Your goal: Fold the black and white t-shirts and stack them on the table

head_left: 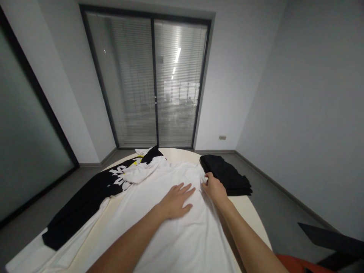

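A white shirt (170,235) lies spread across the round table (250,212) in front of me. My left hand (176,201) rests flat on its middle, fingers stretched out and apart. My right hand (214,187) is closed in a pinch on the shirt's right edge near the sleeve, just beside a folded stack of black clothes (227,176).
A black garment with white and yellow print (85,201) lies over the table's left side, with more white cloth under it. Glass sliding doors with blinds (153,79) stand behind the table. A dark chair part and something orange (313,261) sit at the lower right.
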`<action>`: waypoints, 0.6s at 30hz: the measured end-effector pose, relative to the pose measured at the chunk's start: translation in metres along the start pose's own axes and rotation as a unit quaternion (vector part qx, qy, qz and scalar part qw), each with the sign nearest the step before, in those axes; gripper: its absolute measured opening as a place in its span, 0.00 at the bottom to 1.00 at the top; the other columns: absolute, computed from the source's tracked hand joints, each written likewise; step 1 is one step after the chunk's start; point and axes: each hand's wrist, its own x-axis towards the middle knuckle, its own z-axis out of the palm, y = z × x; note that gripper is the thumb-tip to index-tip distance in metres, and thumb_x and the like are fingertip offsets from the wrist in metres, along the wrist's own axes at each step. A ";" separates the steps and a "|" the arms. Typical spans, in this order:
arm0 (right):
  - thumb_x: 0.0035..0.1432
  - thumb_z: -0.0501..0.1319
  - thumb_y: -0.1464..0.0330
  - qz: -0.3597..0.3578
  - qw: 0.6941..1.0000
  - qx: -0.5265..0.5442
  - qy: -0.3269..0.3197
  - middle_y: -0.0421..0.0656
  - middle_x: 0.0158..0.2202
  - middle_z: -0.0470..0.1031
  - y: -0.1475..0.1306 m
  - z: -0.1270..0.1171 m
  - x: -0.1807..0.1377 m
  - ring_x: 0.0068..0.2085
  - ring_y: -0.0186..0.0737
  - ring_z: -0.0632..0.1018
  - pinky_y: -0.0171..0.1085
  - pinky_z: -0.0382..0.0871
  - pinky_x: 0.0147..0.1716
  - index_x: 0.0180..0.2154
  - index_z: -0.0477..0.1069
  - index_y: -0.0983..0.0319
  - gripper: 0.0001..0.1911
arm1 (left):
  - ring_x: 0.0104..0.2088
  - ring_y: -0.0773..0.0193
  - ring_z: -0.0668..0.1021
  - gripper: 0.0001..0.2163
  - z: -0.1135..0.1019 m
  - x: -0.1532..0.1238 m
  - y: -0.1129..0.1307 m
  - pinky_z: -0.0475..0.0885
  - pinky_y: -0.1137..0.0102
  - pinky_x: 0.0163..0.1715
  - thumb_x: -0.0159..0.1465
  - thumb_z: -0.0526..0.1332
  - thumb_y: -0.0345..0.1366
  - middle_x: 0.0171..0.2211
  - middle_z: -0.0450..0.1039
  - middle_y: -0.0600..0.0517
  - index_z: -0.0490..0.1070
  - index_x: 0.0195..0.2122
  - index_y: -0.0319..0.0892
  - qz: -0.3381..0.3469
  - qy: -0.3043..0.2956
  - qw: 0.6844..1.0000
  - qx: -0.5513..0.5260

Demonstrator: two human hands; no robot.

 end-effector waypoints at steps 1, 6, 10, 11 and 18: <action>0.60 0.60 0.68 -0.004 1.000 0.024 -0.004 0.49 0.41 0.79 0.002 0.001 0.001 0.43 0.47 0.80 0.36 0.64 0.37 0.51 0.64 0.60 0.18 | 0.70 0.42 0.54 0.31 0.003 0.000 -0.002 0.52 0.44 0.65 0.67 0.55 0.45 0.72 0.47 0.49 0.50 0.71 0.51 0.005 0.004 1.000 0.003; 0.57 0.63 0.69 -0.022 0.993 0.117 -0.010 0.44 0.38 0.78 0.011 0.008 0.006 0.38 0.41 0.79 0.32 0.64 0.36 0.51 0.65 0.61 0.20 | 0.70 0.43 0.52 0.30 0.014 -0.001 -0.006 0.49 0.44 0.66 0.66 0.56 0.44 0.72 0.48 0.50 0.53 0.69 0.52 0.009 0.018 1.000 -0.002; 0.55 0.62 0.70 -0.047 0.987 0.150 0.030 0.43 0.39 0.77 0.009 0.010 0.005 0.36 0.39 0.78 0.32 0.64 0.35 0.50 0.66 0.60 0.19 | 0.70 0.50 0.53 0.30 0.016 0.000 -0.010 0.48 0.49 0.68 0.68 0.53 0.43 0.71 0.50 0.47 0.50 0.71 0.45 -0.010 0.033 0.999 -0.036; 0.55 0.61 0.70 -0.056 0.985 0.159 0.041 0.43 0.39 0.77 0.006 0.010 0.004 0.35 0.38 0.78 0.32 0.64 0.35 0.49 0.66 0.59 0.18 | 0.70 0.51 0.53 0.30 0.016 0.000 -0.011 0.48 0.51 0.68 0.68 0.52 0.42 0.71 0.51 0.47 0.49 0.71 0.44 -0.014 0.038 0.998 -0.043; 0.57 0.59 0.66 -0.144 0.951 0.267 0.062 0.42 0.40 0.77 -0.016 0.023 -0.004 0.27 0.35 0.74 0.35 0.67 0.34 0.47 0.67 0.59 0.15 | 0.68 0.54 0.59 0.29 0.024 0.005 -0.014 0.52 0.54 0.68 0.68 0.51 0.36 0.69 0.55 0.42 0.50 0.70 0.39 -0.057 0.107 0.990 -0.077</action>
